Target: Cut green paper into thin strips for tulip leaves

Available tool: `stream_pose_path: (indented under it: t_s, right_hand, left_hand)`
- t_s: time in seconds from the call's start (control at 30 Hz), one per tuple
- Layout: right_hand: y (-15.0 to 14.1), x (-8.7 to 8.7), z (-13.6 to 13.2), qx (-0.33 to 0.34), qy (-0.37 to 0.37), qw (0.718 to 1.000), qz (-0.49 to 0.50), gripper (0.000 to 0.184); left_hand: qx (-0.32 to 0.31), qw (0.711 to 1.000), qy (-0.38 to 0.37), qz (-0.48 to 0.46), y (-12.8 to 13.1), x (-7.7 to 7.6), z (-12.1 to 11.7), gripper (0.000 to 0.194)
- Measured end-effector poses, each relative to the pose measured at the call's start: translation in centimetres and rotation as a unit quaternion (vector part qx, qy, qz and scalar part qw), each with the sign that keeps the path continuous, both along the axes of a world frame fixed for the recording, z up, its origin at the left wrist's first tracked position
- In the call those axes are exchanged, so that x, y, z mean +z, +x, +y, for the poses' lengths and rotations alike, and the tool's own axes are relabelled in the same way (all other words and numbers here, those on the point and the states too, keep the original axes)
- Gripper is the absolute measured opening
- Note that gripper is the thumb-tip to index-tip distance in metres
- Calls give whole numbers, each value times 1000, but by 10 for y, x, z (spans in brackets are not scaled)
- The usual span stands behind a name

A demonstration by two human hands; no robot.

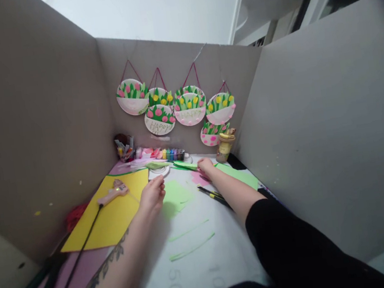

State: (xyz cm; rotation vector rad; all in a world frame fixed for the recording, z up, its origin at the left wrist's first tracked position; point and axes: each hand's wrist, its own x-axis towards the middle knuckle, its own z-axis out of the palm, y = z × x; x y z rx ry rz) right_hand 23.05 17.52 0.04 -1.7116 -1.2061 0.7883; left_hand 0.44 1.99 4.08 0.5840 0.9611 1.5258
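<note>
My left hand rests on the white mat with its fingers loosely stretched, next to a light green paper piece and holding nothing that I can see. My right hand reaches farther back, its fingers curled down over a pink paper scrap and green paper strips; whether it grips one I cannot make out. A glue gun lies on a yellow sheet left of my left hand.
Cardboard walls enclose the desk on three sides. Several paper-plate flower baskets hang on the back wall. Small paint pots, a pen cup, a glue bottle and black-handled tools stand near. Thin green strips lie on the mat.
</note>
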Motion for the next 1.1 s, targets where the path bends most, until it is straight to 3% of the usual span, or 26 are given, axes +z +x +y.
stream_pose_path:
  t_s: [0.17,0.37,0.47,0.57,0.63,0.7,0.73,0.8,0.87,0.93,1.0,1.03,1.1]
  right_hand:
    - [-1,-1,2,7,-1,999,-44,18]
    - [-1,7,-2,40,30,992,-114,5]
    - [1,14,-13,90,48,985,-141,6]
    - [2,21,-35,189,63,966,-163,14]
    - [2,24,-56,303,83,929,-193,19]
    - [1,24,-78,458,145,833,-273,28]
    - [0,22,-88,497,171,791,-313,33]
    - [-3,17,-105,530,192,734,-379,42]
    - [-6,11,-115,534,189,707,-423,40]
    - [-9,7,-120,532,188,695,-446,29]
    - [-12,5,-124,528,196,692,-451,16]
    - [-14,5,-128,526,199,693,-451,14]
    - [-15,5,-138,514,193,699,-458,17]
  left_hand:
    - [-6,1000,-14,7,6,0,-4,35]
    - [-12,999,-29,29,7,-2,-4,38]
    - [0,999,-22,32,4,-4,-2,38]
    - [2,999,-19,49,3,-5,-2,35]
    - [-16,995,-22,91,4,-8,-1,31]
    - [-54,986,-18,160,4,-15,2,25]
    - [-73,976,-12,206,4,-20,4,22]
    - [-105,942,3,319,3,-32,9,14]
    - [-106,866,18,488,0,-45,15,10]
    - [-129,766,57,628,-2,-55,21,18]
    - [-148,687,82,707,-4,-60,24,26]
    - [-155,663,86,727,-4,-61,25,29]
    - [-162,643,78,745,-4,-60,25,31]
